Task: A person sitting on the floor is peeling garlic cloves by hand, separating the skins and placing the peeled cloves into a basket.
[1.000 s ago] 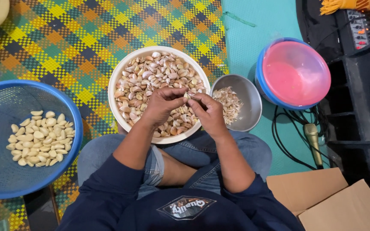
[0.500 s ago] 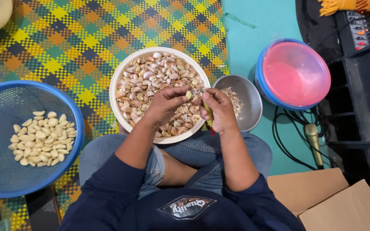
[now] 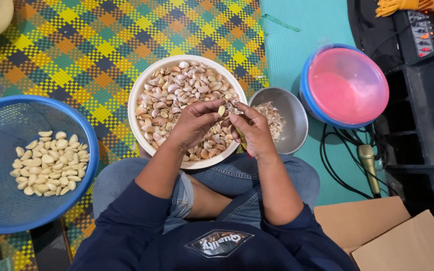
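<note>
Garlic clove point(image 3: 221, 110) pinched between left hand point(image 3: 197, 123) and right hand point(image 3: 249, 129) fingertips, above white bowl point(image 3: 141, 95); bowl sits on checkered mat point(image 3: 76, 50).

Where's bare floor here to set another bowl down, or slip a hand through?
Free: checked mat above the blue basket and left of the white bowl; teal floor above the steel bowl. Crowded: both hands, left hand and right hand, work a garlic clove over the white bowl; cables and microphone fill the right.
</note>
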